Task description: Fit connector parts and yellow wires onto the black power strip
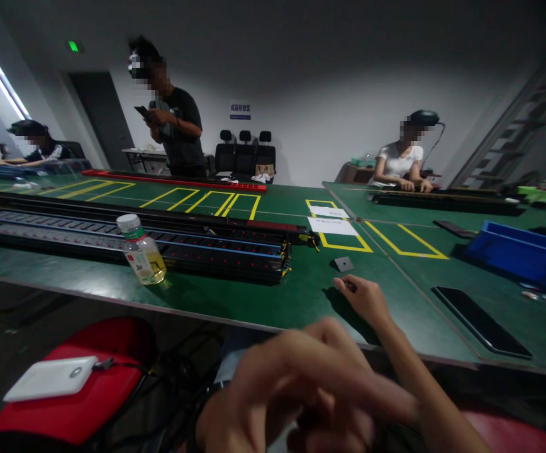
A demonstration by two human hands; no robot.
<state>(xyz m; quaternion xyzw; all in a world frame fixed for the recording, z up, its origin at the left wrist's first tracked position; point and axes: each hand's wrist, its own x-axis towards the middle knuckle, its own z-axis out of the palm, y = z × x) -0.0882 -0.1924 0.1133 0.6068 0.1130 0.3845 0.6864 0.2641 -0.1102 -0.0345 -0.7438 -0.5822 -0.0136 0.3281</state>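
Observation:
My right hand (366,301) reaches over the front edge of the green table (254,296). Its fingers are curled together, with the tips on a small dark thing (350,286) that I cannot make out. A small grey square plate (343,263) lies on the mat just beyond it. My left hand (296,377) is close to the camera and blurred. Its fingers stretch to the right across my right forearm and hold nothing.
A bottle of yellow drink (141,258) stands by long black rails (183,248). A dark phone (480,321) and a blue bin (523,255) lie to the right, white papers (332,225) behind. A white power bank (51,379) rests on a red stool (89,396). Three people are further back.

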